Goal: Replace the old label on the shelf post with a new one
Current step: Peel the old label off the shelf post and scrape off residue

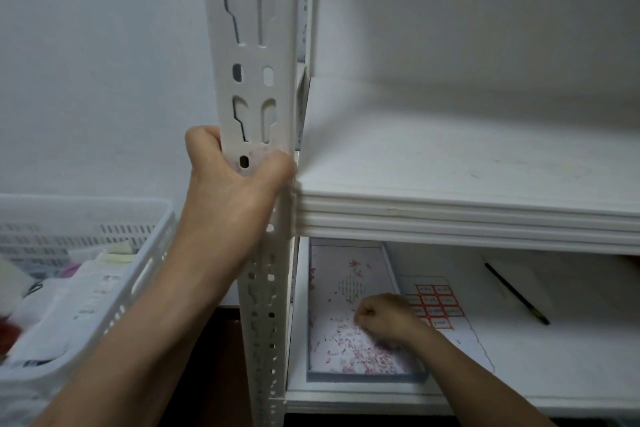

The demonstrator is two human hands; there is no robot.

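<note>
A white slotted shelf post [254,55] stands upright in the middle. My left hand [235,180] grips it at the level of the upper shelf board, where faint reddish label residue [258,151] shows on the metal. On the lower shelf, my right hand [384,317] is curled with its fingertips together above a shallow white tray [346,263] littered with small red and white label scraps. I cannot tell whether it pinches anything. Beside the tray lies a sheet of new red-bordered labels [438,303].
A dark pen [516,293] lies on the lower shelf to the right of the label sheet. The upper shelf board [467,211] juts out above my right hand. A white plastic basket [90,274] with papers and supplies sits at the left.
</note>
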